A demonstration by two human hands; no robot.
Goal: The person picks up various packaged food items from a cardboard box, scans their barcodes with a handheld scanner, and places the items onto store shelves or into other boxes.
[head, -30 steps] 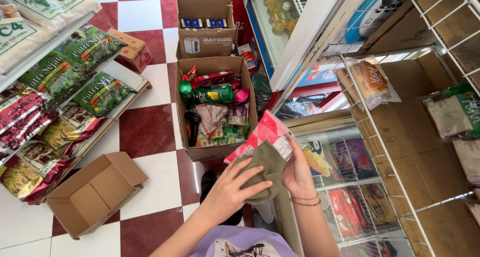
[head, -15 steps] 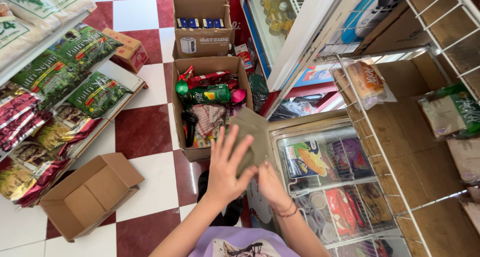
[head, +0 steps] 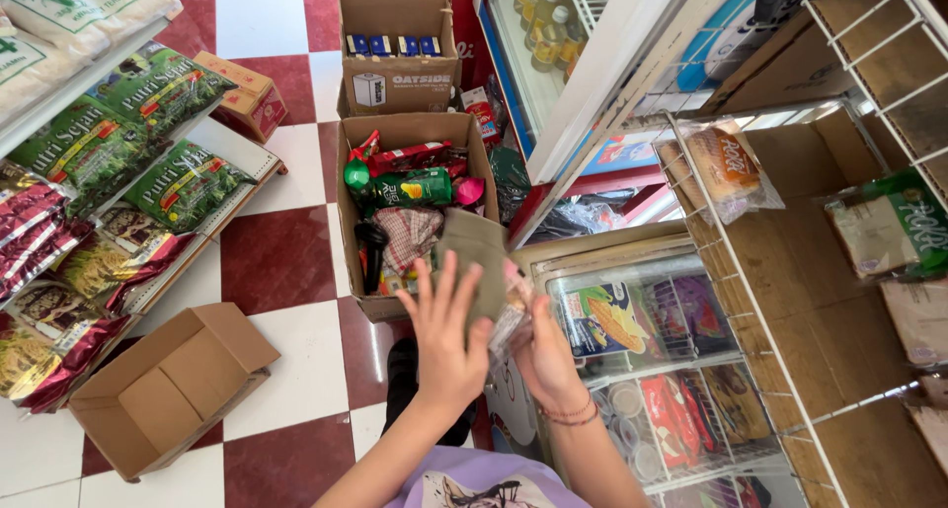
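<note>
Olive-brown cloth pouch [head: 472,261] held up over the near edge of an open carton of snack packets [head: 410,207]. Left hand [head: 446,345] flat against the pouch, fingers spread. Right hand [head: 543,355] beneath, gripping the pouch together with a clear wrapped packet [head: 512,315]. Just right, a glass-topped chest freezer [head: 642,340]; lower left, an empty cardboard box [head: 163,390] on red-and-white tiles.

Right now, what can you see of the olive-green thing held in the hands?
The olive-green piece looks like flat folded cloth or card, matte and plain. It stands roughly upright in front of the open snack box. The left hand presses spread fingers on its lower face; the right hand supports it alongside a clear crinkly wrapper.
</note>
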